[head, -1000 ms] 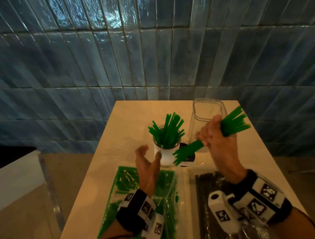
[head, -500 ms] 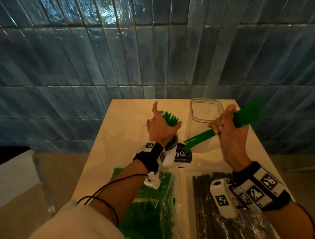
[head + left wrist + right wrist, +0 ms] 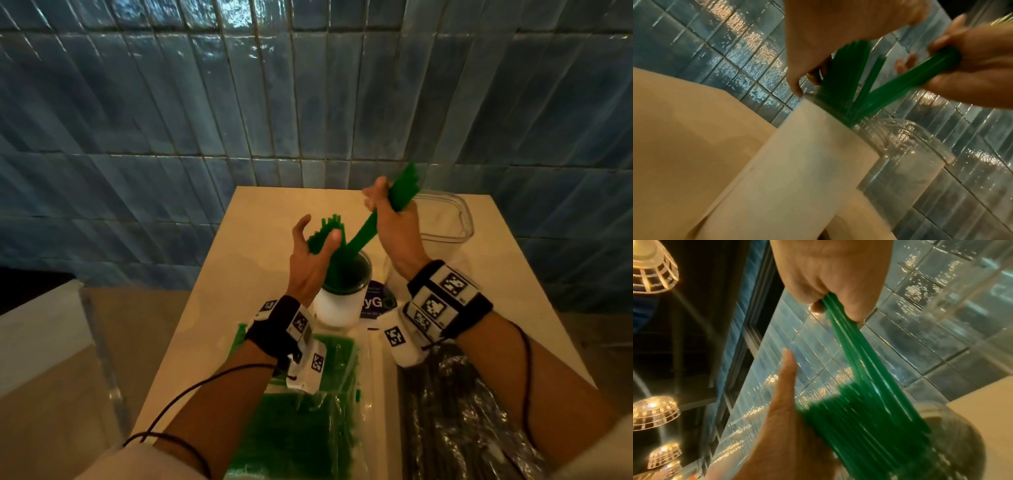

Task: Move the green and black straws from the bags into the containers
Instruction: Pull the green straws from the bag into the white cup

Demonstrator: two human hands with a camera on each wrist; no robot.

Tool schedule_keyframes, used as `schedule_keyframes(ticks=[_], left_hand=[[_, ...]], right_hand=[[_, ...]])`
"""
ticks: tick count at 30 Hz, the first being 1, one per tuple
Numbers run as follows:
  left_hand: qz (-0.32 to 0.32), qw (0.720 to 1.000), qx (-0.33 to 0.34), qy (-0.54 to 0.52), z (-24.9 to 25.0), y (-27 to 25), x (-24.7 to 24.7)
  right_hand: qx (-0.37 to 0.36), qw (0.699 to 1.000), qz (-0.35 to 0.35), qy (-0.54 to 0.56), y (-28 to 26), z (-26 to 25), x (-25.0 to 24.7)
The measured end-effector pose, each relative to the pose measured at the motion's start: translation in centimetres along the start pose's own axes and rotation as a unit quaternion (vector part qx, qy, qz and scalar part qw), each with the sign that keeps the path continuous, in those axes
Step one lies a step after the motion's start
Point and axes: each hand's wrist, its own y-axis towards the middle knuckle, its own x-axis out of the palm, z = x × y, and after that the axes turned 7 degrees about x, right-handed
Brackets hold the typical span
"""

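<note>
Green straw bundle gripped in closed right hand, lower ends in jar; standing straws cupped by half-open left hand.

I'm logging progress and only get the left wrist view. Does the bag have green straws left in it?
Observer: Yes. In the head view the green straw bag lies in front of the jar and holds plenty.
Operator: And the other colour?
Observer: The black straws lie bagged, just right of the green bag.
Operator: Anything in the clear container yet?
Observer: From above it looks empty.
</note>
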Motion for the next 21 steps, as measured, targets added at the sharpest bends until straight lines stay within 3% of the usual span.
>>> schedule_keyframes(ticks=[3,5,8,12,15,19,21], left_hand=[[-0.071,0.995,0.007,0.070,-1.6,-1.0,-0.3],[-0.094,0.983,0.025,0.153,-2.5,-1.2,0.1],[-0.073,0.982,0.033,0.172,-3.1,-0.8,0.5],[-0.043,0.981,0.045,0.186,-2.7,0.0,0.9],[-0.025,0.973,0.057,0.223,-2.1,0.6,1.5],[0.067,0.985,0.051,0.150,-0.5,1.1,1.6],[0.088,0.989,0.022,0.113,-0.1,1.2,1.3]], right_hand=[[0.011,0.999,-0.011,-0.036,0.5,1.5,0.9],[0.051,0.995,-0.063,-0.061,0.8,2.7,1.4],[0.111,0.976,-0.151,-0.111,0.9,4.3,1.7],[0.112,0.976,-0.161,-0.097,0.6,4.0,2.0],[0.037,0.969,-0.185,-0.161,0.0,3.6,2.6],[-0.136,0.953,-0.157,-0.218,-1.0,3.8,3.4],[-0.171,0.947,-0.145,-0.229,-1.0,4.0,3.4]])
